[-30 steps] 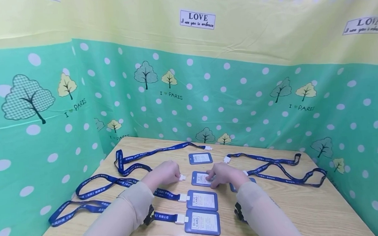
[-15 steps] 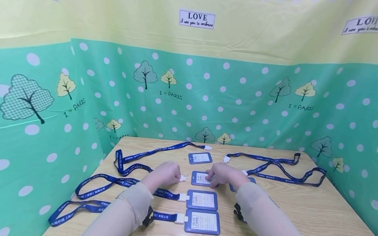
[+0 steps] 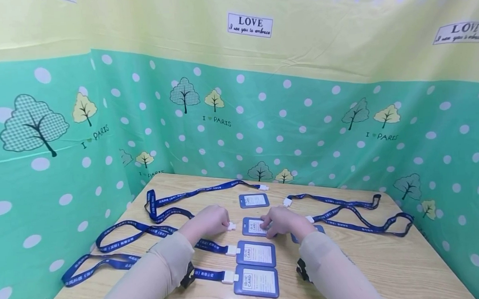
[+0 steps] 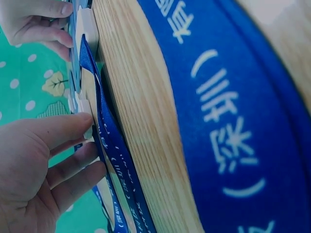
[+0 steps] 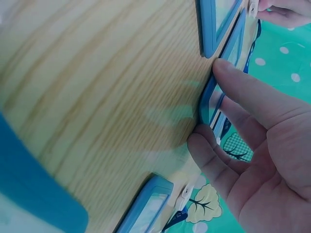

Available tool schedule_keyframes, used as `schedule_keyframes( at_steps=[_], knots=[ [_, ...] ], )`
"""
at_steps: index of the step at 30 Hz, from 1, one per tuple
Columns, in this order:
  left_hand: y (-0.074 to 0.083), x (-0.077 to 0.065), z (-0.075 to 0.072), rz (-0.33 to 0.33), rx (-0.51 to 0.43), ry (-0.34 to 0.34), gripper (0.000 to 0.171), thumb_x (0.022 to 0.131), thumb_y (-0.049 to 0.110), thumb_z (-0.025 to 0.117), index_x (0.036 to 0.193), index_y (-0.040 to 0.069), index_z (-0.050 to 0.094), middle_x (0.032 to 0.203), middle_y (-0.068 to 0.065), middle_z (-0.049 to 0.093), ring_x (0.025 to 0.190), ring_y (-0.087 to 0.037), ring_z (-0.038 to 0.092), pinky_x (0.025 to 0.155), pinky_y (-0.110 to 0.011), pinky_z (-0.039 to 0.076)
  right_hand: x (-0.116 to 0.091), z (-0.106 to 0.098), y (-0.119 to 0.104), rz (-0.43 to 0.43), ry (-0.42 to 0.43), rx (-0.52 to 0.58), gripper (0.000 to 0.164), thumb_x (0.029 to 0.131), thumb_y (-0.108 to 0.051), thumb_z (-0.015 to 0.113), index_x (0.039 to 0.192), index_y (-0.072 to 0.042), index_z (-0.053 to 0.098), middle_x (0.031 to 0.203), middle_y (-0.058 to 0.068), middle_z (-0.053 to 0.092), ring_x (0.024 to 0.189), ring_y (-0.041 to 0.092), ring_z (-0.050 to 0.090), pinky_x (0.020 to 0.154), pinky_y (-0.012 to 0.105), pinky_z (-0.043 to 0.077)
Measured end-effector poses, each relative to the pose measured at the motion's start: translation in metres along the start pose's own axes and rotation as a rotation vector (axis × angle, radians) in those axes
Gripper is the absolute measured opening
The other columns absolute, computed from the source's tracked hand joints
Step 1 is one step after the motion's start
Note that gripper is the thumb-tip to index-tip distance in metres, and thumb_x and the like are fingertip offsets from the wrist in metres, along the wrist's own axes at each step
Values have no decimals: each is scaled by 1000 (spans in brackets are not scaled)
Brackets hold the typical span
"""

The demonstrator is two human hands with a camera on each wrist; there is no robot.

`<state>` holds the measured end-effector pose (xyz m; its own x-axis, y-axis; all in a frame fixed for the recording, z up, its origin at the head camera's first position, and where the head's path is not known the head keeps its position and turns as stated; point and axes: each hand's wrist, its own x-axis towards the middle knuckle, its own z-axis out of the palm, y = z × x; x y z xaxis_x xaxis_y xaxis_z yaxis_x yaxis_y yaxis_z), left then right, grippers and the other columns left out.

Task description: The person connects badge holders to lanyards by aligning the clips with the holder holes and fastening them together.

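My left hand [image 3: 210,220] pinches the white plastic clip [image 3: 231,226] at the end of a blue printed lanyard. Close by, my right hand [image 3: 284,221] grips the right end of a blue ID badge holder [image 3: 251,226] that lies on the table. Its thumb [image 5: 238,82] is against the near edge, with fingers at the far side. A narrow gap separates clip and holder in the head view. Nearer to me, two badge holders [image 3: 257,254] [image 3: 256,281] lie in line, each with a lanyard clip [image 3: 230,277] at its left end.
Behind the hands lie another badge holder [image 3: 254,200] and a lanyard clip [image 3: 263,187]. Two more lanyards [image 3: 363,226] spread over the right side, and a badge holder [image 3: 319,228] is partly hidden behind the right wrist. A patterned cloth [image 3: 263,135] hangs around the wooden table [image 3: 389,263].
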<state>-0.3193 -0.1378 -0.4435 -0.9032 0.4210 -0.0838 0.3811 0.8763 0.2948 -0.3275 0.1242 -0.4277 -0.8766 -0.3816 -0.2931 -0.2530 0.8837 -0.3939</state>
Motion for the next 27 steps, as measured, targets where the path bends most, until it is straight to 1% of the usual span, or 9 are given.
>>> schedule_keyframes(
  at_steps=[2,8,14,20,27],
  knots=[
    [0,0,1,-1,0,1,7,93,20,75,98,18,79,98,6,71,91,-13,66,91,-37,56,0,0,0,-10,1,-12,29,82,-20,86,107,-32,80,143,-5,60,138,32,48,112,56,38],
    [1,4,3,23,33,18,10,93,21,76,101,17,79,101,5,72,101,-18,68,93,-38,56,0,-1,1,-26,6,-30,30,82,-19,86,108,-32,80,142,-6,60,137,31,48,112,55,38],
    [3,5,3,36,39,26,11,92,20,76,102,17,79,102,5,73,102,-18,68,93,-37,55,-1,0,2,-62,5,-28,31,82,-19,86,110,-29,79,142,-4,60,135,31,50,111,55,39],
    [2,6,3,43,28,23,10,93,19,75,102,18,79,101,6,72,101,-17,68,93,-36,55,-1,-1,1,-67,-8,-13,31,83,-18,85,112,-30,79,144,-6,59,129,26,55,108,51,43],
    [1,6,2,51,14,11,11,93,19,74,103,17,79,102,5,72,102,-18,68,93,-37,56,1,0,1,-74,-20,1,30,84,-18,84,111,-29,79,144,-5,59,129,28,55,106,51,45]
  ],
)
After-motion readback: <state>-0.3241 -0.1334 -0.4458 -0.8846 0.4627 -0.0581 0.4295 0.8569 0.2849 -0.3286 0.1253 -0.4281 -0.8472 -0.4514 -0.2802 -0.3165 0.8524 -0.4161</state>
